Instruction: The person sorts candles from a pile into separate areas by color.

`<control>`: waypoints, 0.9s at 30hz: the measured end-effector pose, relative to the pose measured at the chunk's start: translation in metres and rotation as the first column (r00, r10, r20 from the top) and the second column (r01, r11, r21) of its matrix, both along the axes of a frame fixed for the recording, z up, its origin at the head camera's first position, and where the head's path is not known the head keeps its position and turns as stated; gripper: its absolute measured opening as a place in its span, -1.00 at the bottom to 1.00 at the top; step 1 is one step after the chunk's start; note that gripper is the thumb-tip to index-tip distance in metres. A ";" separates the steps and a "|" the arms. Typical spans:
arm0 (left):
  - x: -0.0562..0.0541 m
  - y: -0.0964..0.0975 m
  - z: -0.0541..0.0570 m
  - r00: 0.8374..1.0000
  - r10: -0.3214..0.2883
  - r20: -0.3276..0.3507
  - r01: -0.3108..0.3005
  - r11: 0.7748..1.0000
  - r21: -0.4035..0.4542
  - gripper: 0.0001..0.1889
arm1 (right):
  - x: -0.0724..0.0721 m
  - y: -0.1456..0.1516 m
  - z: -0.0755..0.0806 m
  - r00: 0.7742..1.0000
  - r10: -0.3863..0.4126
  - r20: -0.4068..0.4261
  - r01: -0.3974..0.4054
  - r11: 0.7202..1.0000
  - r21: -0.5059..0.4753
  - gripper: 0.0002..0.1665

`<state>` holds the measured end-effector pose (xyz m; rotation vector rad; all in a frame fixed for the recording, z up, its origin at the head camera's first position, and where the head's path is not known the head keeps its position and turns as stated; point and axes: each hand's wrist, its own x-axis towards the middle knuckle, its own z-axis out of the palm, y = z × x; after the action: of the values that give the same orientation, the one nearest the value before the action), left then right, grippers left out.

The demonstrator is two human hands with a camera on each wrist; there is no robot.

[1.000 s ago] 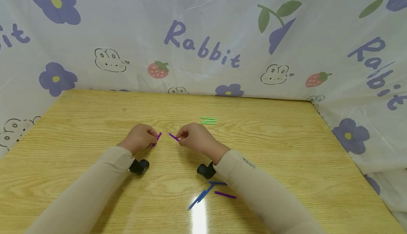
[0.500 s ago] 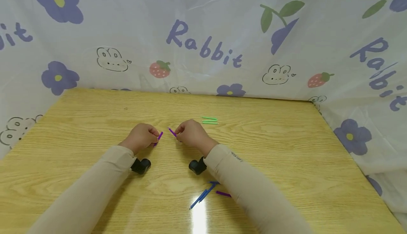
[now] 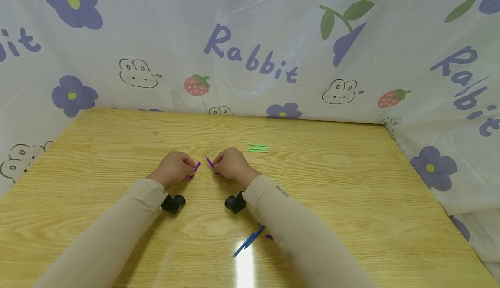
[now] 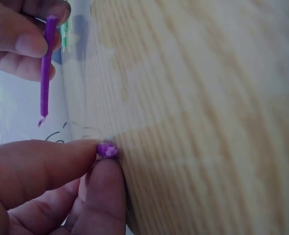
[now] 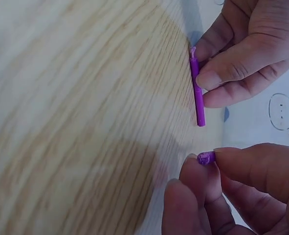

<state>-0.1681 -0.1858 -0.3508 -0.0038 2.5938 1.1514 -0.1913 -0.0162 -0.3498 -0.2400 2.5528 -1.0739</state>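
Near the middle of the table, my left hand (image 3: 174,169) pinches a thin purple candle (image 3: 197,167) between thumb and finger. In the right wrist view this candle (image 5: 200,112) lies close to the wood, its pale wick at one end. A second purple candle (image 3: 209,162) is pinched by my right hand (image 3: 233,166), just to the right. The left wrist view shows the wick on that candle (image 4: 46,73). The two candles stand slightly apart, tilted toward each other at their far ends.
Several green candles (image 3: 258,148) lie beyond the right hand on the wooden table (image 3: 332,183). Blue candles (image 3: 248,241) lie nearer, beside the right forearm, which partly hides another purple candle (image 3: 269,236). Black wrist cameras (image 3: 235,203) hang beneath both wrists. A printed curtain (image 3: 250,18) backs the table.
My right hand has shifted left and slightly away from me, bringing its purple candle closer to the other and turning it steeper. The left hand keeps nearly the same place and grip.
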 end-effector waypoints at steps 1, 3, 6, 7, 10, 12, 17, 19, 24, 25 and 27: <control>0.000 0.000 0.000 1.000 0.002 0.002 -0.002 1.000 0.002 -0.80 | 0.000 -0.001 -0.001 1.000 -0.004 0.007 0.004 1.000 -0.009 -0.85; 0.000 0.000 0.000 1.000 0.003 0.005 -0.003 1.000 0.004 -0.80 | -0.001 -0.003 -0.002 0.999 -0.017 0.034 0.018 0.999 -0.039 -0.84; 0.000 -0.001 -0.001 1.000 0.002 0.001 -0.002 1.000 0.002 -0.81 | -0.001 -0.006 -0.003 0.998 -0.029 0.056 0.033 0.997 -0.070 -0.84; 0.000 -0.001 -0.001 1.000 0.001 0.000 -0.001 1.000 0.001 -0.81 | -0.001 -0.006 -0.004 0.998 -0.035 0.059 0.039 0.996 -0.077 -0.85; -0.001 -0.001 -0.002 1.000 -0.001 -0.009 0.001 1.000 -0.009 -0.81 | -0.001 -0.008 -0.005 0.997 -0.046 0.067 0.052 0.994 -0.096 -0.86; -0.002 -0.001 -0.002 1.000 -0.002 -0.012 0.002 1.000 -0.016 -0.80 | -0.001 -0.009 -0.005 0.996 -0.055 0.077 0.063 0.992 -0.108 -0.87; -0.002 -0.001 -0.002 1.000 -0.002 -0.002 0.002 1.000 -0.014 -0.80 | -0.001 -0.010 -0.004 0.991 -0.073 0.116 0.086 0.991 -0.106 -0.87; -0.002 -0.001 -0.002 1.000 -0.003 0.002 0.003 1.000 -0.012 -0.80 | -0.001 -0.011 -0.003 0.989 -0.079 0.129 0.092 0.991 -0.096 -0.88; -0.001 -0.001 -0.001 1.000 -0.003 0.005 0.003 1.000 -0.008 -0.79 | -0.002 -0.015 -0.003 0.988 -0.086 0.130 0.093 0.994 -0.054 -0.91; -0.001 -0.001 -0.001 1.000 -0.003 0.004 0.004 1.000 -0.008 -0.78 | -0.003 -0.015 -0.003 0.988 -0.084 0.126 0.090 0.995 -0.045 -0.91; -0.002 -0.001 -0.002 1.000 -0.004 0.002 0.004 1.000 -0.008 -0.78 | -0.003 -0.017 -0.004 0.990 -0.080 0.117 0.084 0.996 -0.030 -0.91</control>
<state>-0.1696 -0.1871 -0.3525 -0.0011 2.5958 1.1388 -0.1943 -0.0328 -0.3535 -0.0793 2.4617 -1.1293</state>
